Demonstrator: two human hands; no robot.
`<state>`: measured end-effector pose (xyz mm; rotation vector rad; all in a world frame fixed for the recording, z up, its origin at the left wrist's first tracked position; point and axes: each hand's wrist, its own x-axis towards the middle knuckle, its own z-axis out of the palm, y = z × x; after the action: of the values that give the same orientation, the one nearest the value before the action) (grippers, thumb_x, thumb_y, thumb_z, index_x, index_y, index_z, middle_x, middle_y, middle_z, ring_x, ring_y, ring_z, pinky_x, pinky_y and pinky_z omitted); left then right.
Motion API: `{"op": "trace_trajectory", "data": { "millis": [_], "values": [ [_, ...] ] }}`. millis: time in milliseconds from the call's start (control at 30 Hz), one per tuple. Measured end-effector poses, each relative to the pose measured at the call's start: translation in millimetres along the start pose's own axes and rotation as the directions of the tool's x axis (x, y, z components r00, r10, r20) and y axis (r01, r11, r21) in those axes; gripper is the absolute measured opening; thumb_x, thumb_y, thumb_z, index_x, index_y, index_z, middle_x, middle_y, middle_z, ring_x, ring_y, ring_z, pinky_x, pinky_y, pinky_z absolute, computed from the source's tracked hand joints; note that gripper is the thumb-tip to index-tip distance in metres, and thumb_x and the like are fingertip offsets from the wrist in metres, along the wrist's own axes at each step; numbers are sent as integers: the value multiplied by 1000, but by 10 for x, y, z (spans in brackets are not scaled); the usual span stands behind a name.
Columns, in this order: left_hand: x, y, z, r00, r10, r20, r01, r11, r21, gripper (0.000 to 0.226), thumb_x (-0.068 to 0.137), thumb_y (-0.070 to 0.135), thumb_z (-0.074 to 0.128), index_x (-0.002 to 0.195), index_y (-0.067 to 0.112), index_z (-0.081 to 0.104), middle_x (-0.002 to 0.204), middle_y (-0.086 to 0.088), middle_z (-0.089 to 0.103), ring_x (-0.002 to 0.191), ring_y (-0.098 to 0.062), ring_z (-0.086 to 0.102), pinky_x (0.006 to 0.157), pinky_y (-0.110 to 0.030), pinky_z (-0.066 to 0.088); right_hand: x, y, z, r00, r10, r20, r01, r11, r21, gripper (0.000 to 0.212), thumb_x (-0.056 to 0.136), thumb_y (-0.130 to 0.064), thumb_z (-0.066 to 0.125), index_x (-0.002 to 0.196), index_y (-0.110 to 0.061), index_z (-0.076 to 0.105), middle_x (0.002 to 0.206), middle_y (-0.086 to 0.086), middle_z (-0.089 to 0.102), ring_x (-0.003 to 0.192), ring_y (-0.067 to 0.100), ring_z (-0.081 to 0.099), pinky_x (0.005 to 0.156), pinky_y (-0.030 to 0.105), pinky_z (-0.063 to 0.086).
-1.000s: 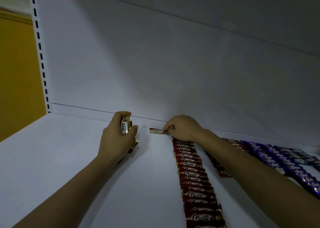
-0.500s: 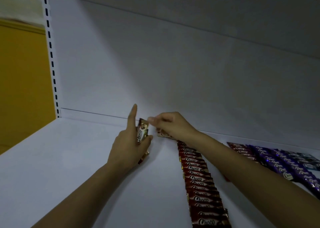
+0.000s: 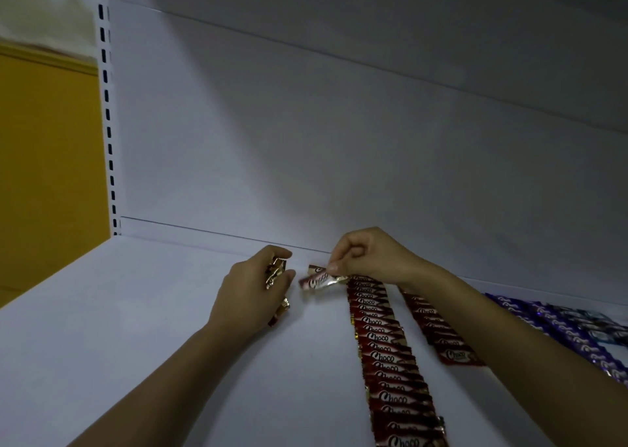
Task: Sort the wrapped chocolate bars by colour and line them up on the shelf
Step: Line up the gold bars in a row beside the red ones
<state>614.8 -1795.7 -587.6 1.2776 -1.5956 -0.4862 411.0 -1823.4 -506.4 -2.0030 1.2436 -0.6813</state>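
Right hand (image 3: 370, 256) pinches one red bar (image 3: 319, 280) by its right end, long axis 9–3 across the 12–6 red row (image 3: 384, 344), just above the row's 12 o'clock end; left hand (image 3: 249, 297), at 9 o'clock, fist closed round spare bars (image 3: 276, 274), so right is nearer.
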Motion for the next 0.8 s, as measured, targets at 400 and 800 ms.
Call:
{"op": "trace_trajectory", "data": {
  "millis": [400, 800],
  "values": [
    [14, -40, -3, 1000, -17, 19, 17, 999, 27, 23, 93, 29, 59, 115, 28, 59, 82, 6, 64, 69, -10, 64, 65, -25, 48, 286, 425, 195, 947, 89, -307, -206, 905, -372, 5, 80, -20, 73, 85, -21, 76, 82, -9, 70, 80, 8, 63, 78, 25, 50],
    [13, -29, 4, 998, -11, 56, 7, 998, 67, 27, 93, 32, 60, 120, 32, 56, 93, 1, 65, 80, -19, 64, 76, -33, 52, 330, 421, 213, 957, -20, -289, -174, 759, -628, 8, 85, -24, 67, 91, -22, 73, 95, -8, 66, 94, 11, 58, 95, 31, 34]
  ]
}}
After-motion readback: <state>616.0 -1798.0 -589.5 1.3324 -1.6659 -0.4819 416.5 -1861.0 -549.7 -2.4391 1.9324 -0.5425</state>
